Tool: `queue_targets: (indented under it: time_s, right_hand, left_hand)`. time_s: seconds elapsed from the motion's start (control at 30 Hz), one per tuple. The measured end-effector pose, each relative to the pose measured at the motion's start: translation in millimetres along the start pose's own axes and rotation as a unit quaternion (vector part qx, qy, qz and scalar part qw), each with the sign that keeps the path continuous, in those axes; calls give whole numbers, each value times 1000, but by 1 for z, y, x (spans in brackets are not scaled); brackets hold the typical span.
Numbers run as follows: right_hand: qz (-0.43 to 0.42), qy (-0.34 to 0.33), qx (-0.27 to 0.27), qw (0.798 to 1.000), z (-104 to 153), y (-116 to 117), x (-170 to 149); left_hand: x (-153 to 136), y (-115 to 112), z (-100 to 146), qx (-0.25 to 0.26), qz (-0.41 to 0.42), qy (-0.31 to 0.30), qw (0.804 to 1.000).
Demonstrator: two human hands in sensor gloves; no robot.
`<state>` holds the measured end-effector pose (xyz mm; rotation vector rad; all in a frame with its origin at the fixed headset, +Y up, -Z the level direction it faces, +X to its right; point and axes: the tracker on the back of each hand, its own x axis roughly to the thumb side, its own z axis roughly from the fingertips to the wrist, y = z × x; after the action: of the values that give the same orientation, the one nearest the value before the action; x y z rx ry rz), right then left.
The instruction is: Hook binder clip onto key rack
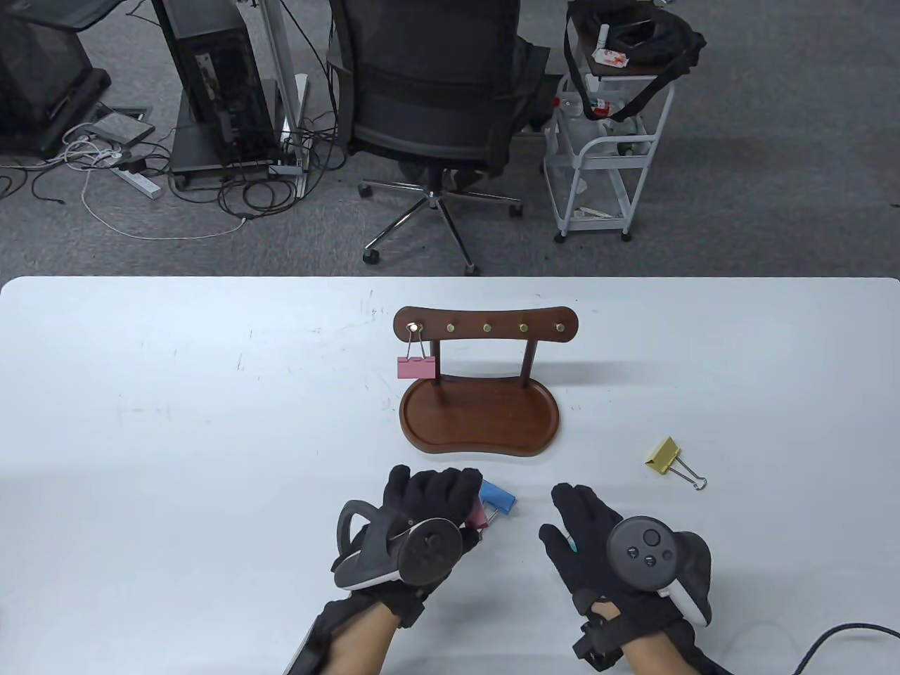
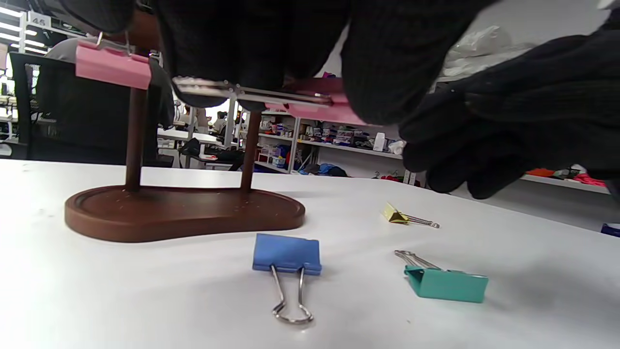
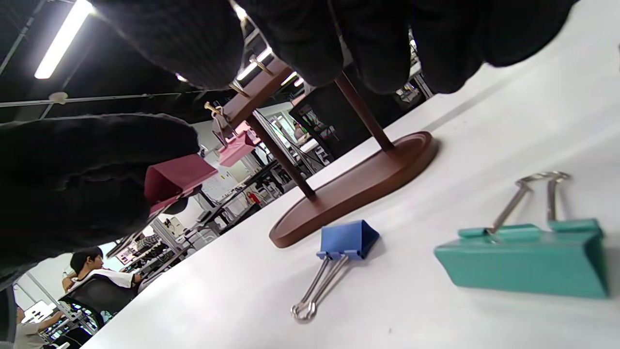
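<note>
The wooden key rack (image 1: 485, 330) stands mid-table with a row of brass hooks. A pink binder clip (image 1: 416, 367) hangs from its leftmost hook. In front of the rack's base, my left hand (image 1: 457, 503) pinches a darker pink binder clip (image 2: 319, 99) just above the table, its wire handles sticking out between the fingers. A blue clip (image 1: 498, 498) lies on the table beside that hand. My right hand (image 1: 571, 520) hovers with relaxed fingers over a teal clip (image 3: 528, 264) and holds nothing.
A yellow binder clip (image 1: 664, 453) lies to the right of the rack's tray base (image 1: 478, 422). Beyond the table's far edge stand an office chair (image 1: 436, 105) and a white trolley (image 1: 605, 155). A black cable (image 1: 844, 633) runs across the table's near right corner.
</note>
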<state>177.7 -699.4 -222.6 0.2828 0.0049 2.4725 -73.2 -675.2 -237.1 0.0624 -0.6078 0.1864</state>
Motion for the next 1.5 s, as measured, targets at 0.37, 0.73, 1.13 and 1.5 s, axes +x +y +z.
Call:
queue_targets:
  time_s: [0.37,0.73,1.13,1.5]
  right_hand:
    - [-24,-119,-40,992,2,-2,10]
    - [-19,-261,13,965,8,7,32]
    - [7,-292,9,956,11,10,39]
    - [29,-308,-27,951,12,7,42]
  left_hand:
    - [6,3,15,22,22,-28,999]
    - [17,12,26,65,51,-56,995]
    - [28,15,29,68,50,-95,992]
    - [32,14,28,67,40,-100,992]
